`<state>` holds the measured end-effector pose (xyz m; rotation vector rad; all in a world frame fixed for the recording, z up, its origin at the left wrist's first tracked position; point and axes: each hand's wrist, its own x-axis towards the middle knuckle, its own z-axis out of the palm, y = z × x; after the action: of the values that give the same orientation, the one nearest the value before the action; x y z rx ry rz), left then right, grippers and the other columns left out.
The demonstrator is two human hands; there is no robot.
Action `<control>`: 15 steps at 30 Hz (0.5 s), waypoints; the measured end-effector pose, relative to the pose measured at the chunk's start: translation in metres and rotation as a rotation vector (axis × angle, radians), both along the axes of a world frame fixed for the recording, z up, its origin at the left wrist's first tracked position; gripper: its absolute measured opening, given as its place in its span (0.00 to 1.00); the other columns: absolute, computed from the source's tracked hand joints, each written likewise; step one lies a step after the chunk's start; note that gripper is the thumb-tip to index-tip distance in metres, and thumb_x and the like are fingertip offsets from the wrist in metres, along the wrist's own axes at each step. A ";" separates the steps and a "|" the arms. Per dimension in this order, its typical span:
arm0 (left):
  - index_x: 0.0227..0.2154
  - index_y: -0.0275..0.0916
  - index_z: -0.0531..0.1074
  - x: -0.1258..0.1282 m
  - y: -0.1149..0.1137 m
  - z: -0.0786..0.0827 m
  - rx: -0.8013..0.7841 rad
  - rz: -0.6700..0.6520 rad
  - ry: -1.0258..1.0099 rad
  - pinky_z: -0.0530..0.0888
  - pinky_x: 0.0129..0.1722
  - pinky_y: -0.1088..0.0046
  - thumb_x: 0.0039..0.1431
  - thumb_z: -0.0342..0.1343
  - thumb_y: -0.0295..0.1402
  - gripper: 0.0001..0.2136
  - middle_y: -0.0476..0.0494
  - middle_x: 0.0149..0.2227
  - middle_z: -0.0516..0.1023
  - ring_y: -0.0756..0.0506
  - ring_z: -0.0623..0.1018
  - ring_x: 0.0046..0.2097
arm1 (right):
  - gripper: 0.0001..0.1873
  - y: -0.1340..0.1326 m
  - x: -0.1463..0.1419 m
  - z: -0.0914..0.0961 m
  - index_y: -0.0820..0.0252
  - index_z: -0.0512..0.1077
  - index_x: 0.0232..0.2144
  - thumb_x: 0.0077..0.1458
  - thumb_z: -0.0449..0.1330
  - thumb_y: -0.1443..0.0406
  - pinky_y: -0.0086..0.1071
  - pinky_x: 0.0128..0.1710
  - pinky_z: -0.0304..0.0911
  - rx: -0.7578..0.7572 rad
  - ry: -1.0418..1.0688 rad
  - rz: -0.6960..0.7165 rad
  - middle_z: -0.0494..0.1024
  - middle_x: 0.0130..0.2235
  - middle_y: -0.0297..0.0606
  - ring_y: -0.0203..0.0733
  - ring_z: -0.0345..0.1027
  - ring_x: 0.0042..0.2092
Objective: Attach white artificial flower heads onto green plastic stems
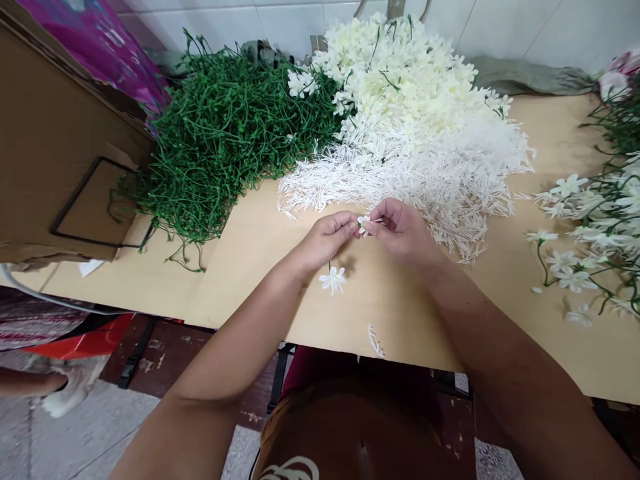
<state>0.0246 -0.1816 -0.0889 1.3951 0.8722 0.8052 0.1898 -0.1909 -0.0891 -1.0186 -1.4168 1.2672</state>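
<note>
Two hands [367,230] | wooden table [560,133] | white-tiled wall [525,27] behind

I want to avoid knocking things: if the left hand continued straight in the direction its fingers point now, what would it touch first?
Probably the small white flower pinched between both hands, then at once the right hand, which it faces fingertip to fingertip.

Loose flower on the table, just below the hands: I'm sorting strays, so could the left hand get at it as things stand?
Probably yes. The flower lies in the open beside the left hand, nothing covering it, though that hand pinches a small flower with the right hand.
</note>
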 end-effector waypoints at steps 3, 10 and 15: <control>0.24 0.36 0.68 0.001 0.000 0.002 0.001 -0.019 -0.023 0.64 0.35 0.74 0.49 0.59 0.50 0.19 0.50 0.25 0.67 0.51 0.66 0.30 | 0.21 0.000 0.001 -0.002 0.58 0.65 0.25 0.39 0.70 0.53 0.32 0.33 0.65 -0.042 0.031 0.037 0.72 0.24 0.31 0.35 0.68 0.29; 0.22 0.37 0.66 0.003 -0.002 0.003 0.021 0.017 -0.009 0.64 0.33 0.73 0.50 0.57 0.51 0.20 0.49 0.25 0.66 0.51 0.65 0.30 | 0.19 0.001 0.002 -0.004 0.57 0.66 0.24 0.38 0.71 0.55 0.32 0.34 0.65 -0.089 0.075 0.045 0.72 0.24 0.31 0.35 0.67 0.29; 0.22 0.37 0.65 0.003 -0.002 0.002 0.040 0.023 -0.019 0.64 0.33 0.74 0.51 0.55 0.51 0.20 0.50 0.24 0.65 0.51 0.66 0.30 | 0.19 0.000 0.000 -0.003 0.58 0.66 0.23 0.36 0.71 0.57 0.31 0.33 0.64 -0.132 0.098 0.026 0.73 0.25 0.31 0.35 0.68 0.30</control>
<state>0.0277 -0.1841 -0.0870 1.4124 0.8624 0.8563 0.1899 -0.1913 -0.0920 -1.0145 -1.2892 1.4260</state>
